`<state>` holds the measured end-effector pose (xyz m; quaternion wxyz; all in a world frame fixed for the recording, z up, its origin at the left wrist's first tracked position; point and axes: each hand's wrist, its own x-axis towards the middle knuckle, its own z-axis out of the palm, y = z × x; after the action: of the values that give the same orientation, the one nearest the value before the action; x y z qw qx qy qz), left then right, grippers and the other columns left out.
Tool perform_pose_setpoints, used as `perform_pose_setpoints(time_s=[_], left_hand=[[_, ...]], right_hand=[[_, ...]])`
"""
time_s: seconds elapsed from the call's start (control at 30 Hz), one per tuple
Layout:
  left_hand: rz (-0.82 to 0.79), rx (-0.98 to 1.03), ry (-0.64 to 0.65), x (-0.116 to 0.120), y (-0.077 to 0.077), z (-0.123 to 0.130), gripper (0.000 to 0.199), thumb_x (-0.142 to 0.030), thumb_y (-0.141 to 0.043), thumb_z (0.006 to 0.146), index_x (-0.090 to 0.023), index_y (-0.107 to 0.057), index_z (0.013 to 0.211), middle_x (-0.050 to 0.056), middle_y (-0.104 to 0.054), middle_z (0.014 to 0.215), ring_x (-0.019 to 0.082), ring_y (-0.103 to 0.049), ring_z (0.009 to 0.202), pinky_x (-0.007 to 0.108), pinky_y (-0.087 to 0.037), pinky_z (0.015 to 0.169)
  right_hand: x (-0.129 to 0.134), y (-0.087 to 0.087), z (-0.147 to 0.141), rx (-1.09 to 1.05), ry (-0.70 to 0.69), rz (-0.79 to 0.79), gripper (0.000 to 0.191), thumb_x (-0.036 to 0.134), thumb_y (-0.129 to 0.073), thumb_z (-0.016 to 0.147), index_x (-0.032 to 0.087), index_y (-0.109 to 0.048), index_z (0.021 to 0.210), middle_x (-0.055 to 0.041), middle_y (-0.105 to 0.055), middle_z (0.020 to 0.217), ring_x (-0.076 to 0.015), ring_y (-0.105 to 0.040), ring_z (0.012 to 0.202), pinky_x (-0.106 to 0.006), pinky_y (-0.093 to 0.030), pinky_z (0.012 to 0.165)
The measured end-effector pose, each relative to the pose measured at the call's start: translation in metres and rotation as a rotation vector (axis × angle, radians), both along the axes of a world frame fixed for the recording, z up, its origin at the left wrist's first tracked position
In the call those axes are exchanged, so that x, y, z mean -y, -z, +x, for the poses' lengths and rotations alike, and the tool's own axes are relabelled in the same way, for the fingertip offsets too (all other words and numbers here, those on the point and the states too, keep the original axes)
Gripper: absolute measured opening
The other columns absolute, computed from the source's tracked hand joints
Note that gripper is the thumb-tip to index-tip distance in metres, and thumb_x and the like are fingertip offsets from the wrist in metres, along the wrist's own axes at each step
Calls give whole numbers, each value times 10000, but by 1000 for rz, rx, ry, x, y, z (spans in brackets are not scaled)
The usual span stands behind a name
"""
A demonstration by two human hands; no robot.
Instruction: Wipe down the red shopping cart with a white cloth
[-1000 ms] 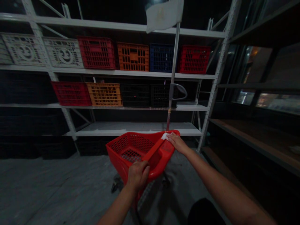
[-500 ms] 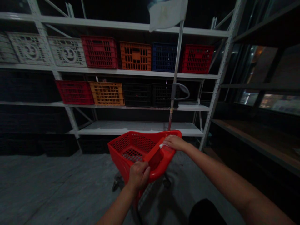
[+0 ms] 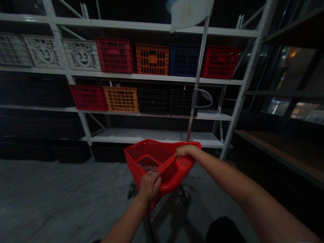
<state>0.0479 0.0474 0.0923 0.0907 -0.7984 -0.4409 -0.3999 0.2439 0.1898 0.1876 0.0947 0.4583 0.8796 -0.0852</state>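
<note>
A red plastic shopping cart [image 3: 182, 168] with a perforated basket stands at an angle before me. My left hand [image 3: 150, 184] is closed around its near side, at the end of the raised panel [image 3: 167, 166] behind the basket. My right hand [image 3: 186, 151] rests at the panel's far end, fingers bent down over it. The white wipe that showed under those fingertips a moment ago is hidden beneath the hand. A metal pole [image 3: 199, 64] with a grey loop handle [image 3: 204, 98] and a pale flag [image 3: 191, 15] rises behind the cart's far corner.
White metal shelving [image 3: 157, 77] spans the back, with red, orange, blue, white and black crates, such as an orange crate [image 3: 152, 59]. Darker shelves [image 3: 278, 152] run along the right. Grey concrete floor [image 3: 63, 195] lies to the left. My dark-clad knee [image 3: 224, 231] shows below.
My right hand has shifted slightly along the panel and turned, covering the white wipe. My left hand keeps its grip. The whole view has swung a little left, moving the scene rightward.
</note>
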Motion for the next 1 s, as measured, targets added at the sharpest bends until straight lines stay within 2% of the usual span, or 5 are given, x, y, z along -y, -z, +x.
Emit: perform_pose_setpoints(time_s=[0.27,0.57,0.73,0.87,1.0], left_hand=[[-52,24,35,-10,4,-9,364,-286,-242,829,-181,-537,644,40,-559,581,148,-521,583,273,-391,581],[-99,56,95,-18,6,-21,347,-302,-243,820,-194,-492,603,29,-539,580,152,-492,598,275,-375,588],[-150,58,153,-22,2,-29,337,-321,-231,818,-204,-423,567,10,-496,559,143,-469,588,269,-366,582],[-157,78,170,-26,2,-33,339,-335,-223,815,-207,-408,562,3,-487,550,138,-464,578,268,-377,579],[-166,87,160,-29,0,-39,365,-344,-215,816,-207,-434,559,17,-521,566,151,-490,614,283,-408,622]], right_hand=[[44,0,-26,9,-229,-58,361,296,-382,859,129,-684,756,-57,-668,743,-144,-590,644,-217,-399,566],[107,21,-18,-225,-500,406,357,357,-328,916,183,-638,953,-52,-677,850,-153,-596,737,-248,-402,674],[102,32,-5,-321,-642,537,301,332,-344,918,185,-606,938,-37,-667,837,-149,-578,805,-347,-347,890],[88,51,8,-501,-718,700,255,283,-369,908,164,-586,969,-62,-658,883,-156,-572,882,-348,-386,887],[79,84,33,-839,-588,852,285,171,-361,892,153,-533,1119,-92,-630,1054,-158,-547,1039,-336,-439,898]])
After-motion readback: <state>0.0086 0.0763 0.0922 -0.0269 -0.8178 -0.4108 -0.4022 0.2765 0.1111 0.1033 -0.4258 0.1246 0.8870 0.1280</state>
